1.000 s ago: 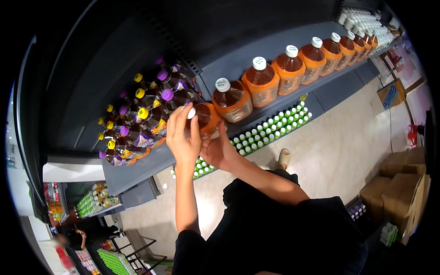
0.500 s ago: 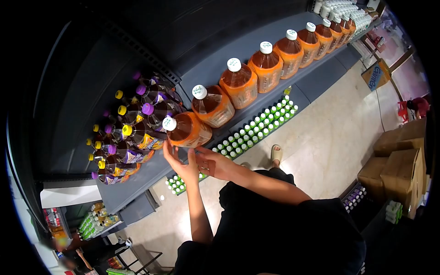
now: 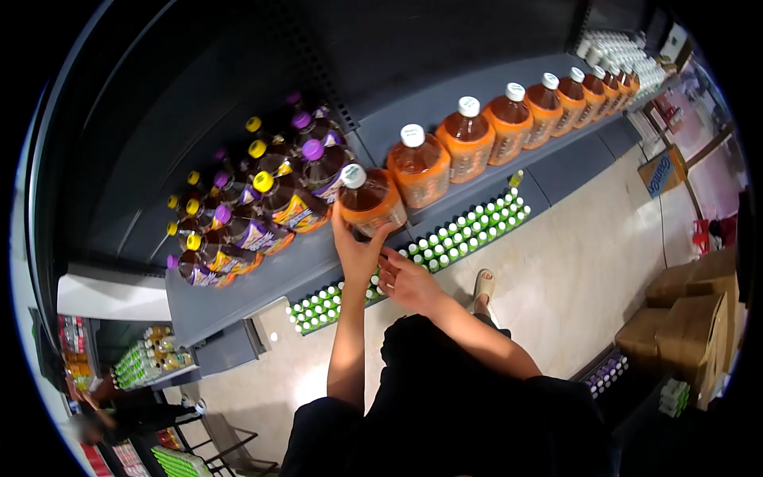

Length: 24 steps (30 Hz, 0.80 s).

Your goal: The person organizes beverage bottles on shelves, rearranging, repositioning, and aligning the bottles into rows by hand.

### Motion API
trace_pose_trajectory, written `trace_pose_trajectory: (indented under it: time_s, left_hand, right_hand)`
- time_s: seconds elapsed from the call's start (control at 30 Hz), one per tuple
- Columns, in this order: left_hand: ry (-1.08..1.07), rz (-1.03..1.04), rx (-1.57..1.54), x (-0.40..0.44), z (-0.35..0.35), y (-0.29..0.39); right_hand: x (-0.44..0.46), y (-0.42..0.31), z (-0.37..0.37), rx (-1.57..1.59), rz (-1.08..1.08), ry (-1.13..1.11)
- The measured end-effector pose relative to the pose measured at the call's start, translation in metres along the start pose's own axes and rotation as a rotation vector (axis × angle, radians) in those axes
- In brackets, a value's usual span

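An orange-labelled bottle [image 3: 372, 203] with a white cap stands at the left end of a row of similar bottles along the dark shelf [image 3: 318, 248]. My left hand [image 3: 357, 248] is wrapped round its lower part, fingers at the left side and thumb across the front. Below the shelf's front edge is my right hand [image 3: 412, 283], apart from the bottle and close to my left wrist. Its fingers are loosely bent and spread, holding nothing. The adjacent orange-labelled bottle [image 3: 419, 172] stands just to the right.
Purple- and yellow-capped bottles [image 3: 290, 200] crowd the shelf's left part. Several rows of white-capped green bottles [image 3: 469, 230] stand lower down. Cardboard boxes [image 3: 671, 338] are stacked at right. Another person [image 3: 135, 417] is at the lower left, near a black metal frame [image 3: 226, 445].
The camera view has shifted, so the shelf and bottles appear displaced. My right hand has moved down away from the bottle, while my left hand stays against it.
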<state>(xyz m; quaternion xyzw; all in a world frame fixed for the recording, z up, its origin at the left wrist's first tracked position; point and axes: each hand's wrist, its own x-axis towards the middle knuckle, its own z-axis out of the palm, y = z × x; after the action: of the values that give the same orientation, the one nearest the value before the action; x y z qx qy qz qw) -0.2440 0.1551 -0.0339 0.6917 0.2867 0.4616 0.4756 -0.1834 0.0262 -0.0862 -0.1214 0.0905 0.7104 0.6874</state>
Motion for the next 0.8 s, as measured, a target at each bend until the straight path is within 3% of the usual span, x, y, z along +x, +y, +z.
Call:
trace_pose_trajectory:
  time_s: [0.13,0.17,0.23,0.37,0.47,0.6,0.73,0.8]
  left_hand:
    - [0.012,0.015,0.212,-0.002,-0.009,0.0]
    - [0.039,0.097,0.274,-0.005,-0.01,0.005]
    - [0.081,0.067,0.233,-0.019,-0.014,0.007]
    - [0.109,0.137,0.335,-0.051,-0.041,0.015]
    - [0.124,0.177,0.401,-0.072,-0.07,0.023]
    - [0.223,0.141,0.419,-0.091,-0.102,0.031]
    - [0.377,0.135,0.359,-0.1,-0.138,0.041]
    - [0.48,0.16,0.486,-0.102,-0.168,0.043]
  right_hand:
    - [-0.001,0.004,-0.007,-0.003,-0.05,0.06]
    - [-0.001,0.004,-0.009,-0.005,-0.06,0.063]
    - [-0.005,0.006,0.0,-0.044,-0.103,0.057]
    - [-0.022,0.011,0.025,-0.52,-0.273,0.1]
    - [-0.033,0.014,0.029,-0.987,-0.463,0.001]
    - [-0.038,0.023,0.066,-1.326,-0.665,-0.013]
    - [-0.026,0.036,0.095,-1.402,-0.572,-0.182]
    - [-0.017,0.045,0.1,-1.44,-0.484,-0.229]
